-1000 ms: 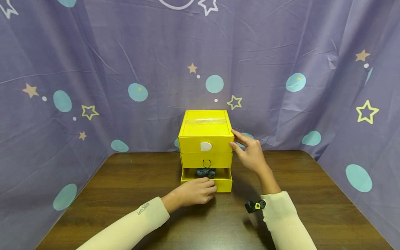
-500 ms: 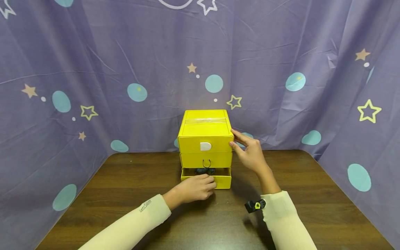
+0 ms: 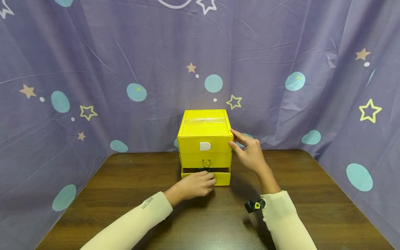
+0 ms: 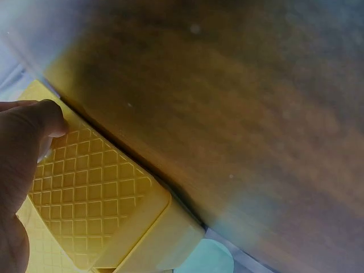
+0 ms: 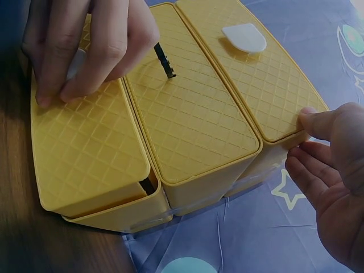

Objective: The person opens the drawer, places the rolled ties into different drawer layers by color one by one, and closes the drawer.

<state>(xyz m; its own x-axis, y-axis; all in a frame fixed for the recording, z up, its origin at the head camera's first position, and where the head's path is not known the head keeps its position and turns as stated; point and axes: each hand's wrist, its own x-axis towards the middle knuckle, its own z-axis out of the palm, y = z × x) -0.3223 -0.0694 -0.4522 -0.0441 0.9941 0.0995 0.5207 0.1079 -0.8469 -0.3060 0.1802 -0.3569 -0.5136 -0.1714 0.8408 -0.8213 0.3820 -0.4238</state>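
A yellow drawer cabinet (image 3: 204, 126) stands at the back of the table, with its bottom drawer (image 3: 222, 178) partly pulled out. My left hand (image 3: 195, 184) is at that drawer's front, its bent fingers pinching a white handle (image 5: 75, 63), which they mostly cover. The gap above the drawer front is narrow and dark, so its contents are hidden. My right hand (image 3: 250, 152) rests on the cabinet's upper right corner. Its thumb touches the front of the top drawer (image 5: 267, 85), and its fairly straight fingers (image 5: 313, 162) lie against the side wall.
The top drawer bears a white tab (image 3: 205, 146); the middle drawer (image 3: 189, 160) has a thin black loop (image 3: 206, 163). Clear tape (image 3: 204, 121) crosses the cabinet top. A purple star-patterned curtain (image 3: 168, 80) hangs behind the brown wooden table (image 3: 131, 180).
The bottom drawer has slid inward together with my left hand, narrowing its gap. The dark patterned item seen inside it earlier is now nearly out of sight. My right hand stays in place.
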